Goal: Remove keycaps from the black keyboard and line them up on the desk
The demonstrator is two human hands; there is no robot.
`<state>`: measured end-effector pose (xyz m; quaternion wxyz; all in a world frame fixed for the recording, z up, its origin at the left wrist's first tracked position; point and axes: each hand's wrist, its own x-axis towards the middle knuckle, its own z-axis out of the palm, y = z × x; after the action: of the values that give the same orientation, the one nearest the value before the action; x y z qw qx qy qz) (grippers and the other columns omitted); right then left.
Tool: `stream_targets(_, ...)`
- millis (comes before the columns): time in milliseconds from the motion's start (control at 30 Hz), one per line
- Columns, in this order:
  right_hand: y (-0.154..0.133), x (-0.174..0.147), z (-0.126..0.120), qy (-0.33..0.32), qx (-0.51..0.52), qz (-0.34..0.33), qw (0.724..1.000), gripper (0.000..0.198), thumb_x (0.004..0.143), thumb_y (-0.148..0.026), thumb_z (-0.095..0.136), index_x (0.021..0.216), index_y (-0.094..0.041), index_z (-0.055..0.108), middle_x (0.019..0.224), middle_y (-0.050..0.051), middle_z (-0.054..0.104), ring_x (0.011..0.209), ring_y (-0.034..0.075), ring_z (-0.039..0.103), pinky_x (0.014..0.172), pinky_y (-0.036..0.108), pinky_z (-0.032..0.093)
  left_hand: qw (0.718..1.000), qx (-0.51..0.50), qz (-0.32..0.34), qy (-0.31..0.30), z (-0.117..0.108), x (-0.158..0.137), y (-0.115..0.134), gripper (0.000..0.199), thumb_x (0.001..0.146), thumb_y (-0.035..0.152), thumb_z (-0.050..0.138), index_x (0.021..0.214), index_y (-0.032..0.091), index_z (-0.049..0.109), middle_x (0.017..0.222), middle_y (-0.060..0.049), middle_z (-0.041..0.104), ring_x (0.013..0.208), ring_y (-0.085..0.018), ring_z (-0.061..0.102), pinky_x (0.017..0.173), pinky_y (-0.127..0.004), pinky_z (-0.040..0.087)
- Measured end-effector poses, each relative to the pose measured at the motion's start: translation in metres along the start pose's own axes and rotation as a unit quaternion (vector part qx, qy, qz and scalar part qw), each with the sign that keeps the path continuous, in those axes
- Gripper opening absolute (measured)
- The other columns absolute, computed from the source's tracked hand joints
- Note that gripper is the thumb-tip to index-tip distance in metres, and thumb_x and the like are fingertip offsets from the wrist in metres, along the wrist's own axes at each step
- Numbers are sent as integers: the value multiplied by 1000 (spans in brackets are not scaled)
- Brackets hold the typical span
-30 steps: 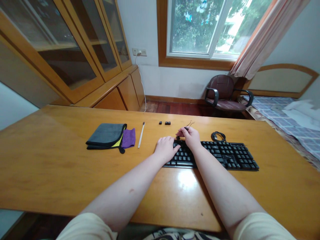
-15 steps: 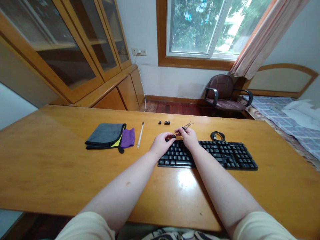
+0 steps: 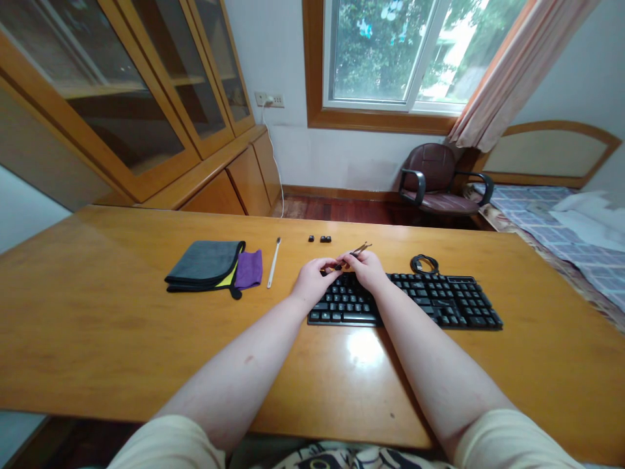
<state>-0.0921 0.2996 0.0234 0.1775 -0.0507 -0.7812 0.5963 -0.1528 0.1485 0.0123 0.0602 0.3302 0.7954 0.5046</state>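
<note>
The black keyboard lies across the desk, with both hands over its upper left part. Pinched in my right hand is a thin keycap puller, its two wire prongs sticking out up and to the right. My left hand is closed, thumb and fingertips around a small black keycap. The fingertips of both hands almost meet at this keycap, and I cannot tell if the tool touches it. Behind the keyboard are a single loose keycap and a pair of keycaps side by side.
To the left lie a white toothbrush, a purple cloth and a folded grey cloth. A coiled black cable rests behind the keyboard. Past the desk's far edge stands an armchair.
My right hand has moved slightly left toward my left hand, and the puller's prongs have tilted and drawn closer together. The left hand stays around the keycap.
</note>
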Motion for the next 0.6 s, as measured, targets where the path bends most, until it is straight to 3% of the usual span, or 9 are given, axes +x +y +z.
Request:
stream_targets(233,0,-1,-2,-5,-7,9,1000,32,78,-44,53,79,-17,71,76,5,70,73,17,65,69,28,51,999,42,-3,-18,-2,0,5,26,73,34,64,94,20,70,72,0,63,60,-12,53,61,-25,45)
stream_targets(400,-1,-2,-1,1,3,1,1000,29,76,-43,56,77,-17,71,76,5,71,71,17,65,68,29,51,999,33,-5,-26,-2,1,8,26,72,30,65,95,20,71,72,-1,63,62,-12,53,63,-25,46)
stream_targets(600,1,1,-1,6,43,43,998,39,73,-51,57,76,-15,71,73,6,70,67,16,64,63,27,51,999,41,-7,-24,-3,1,6,31,69,35,67,96,18,71,66,-1,59,58,-12,51,57,-25,44)
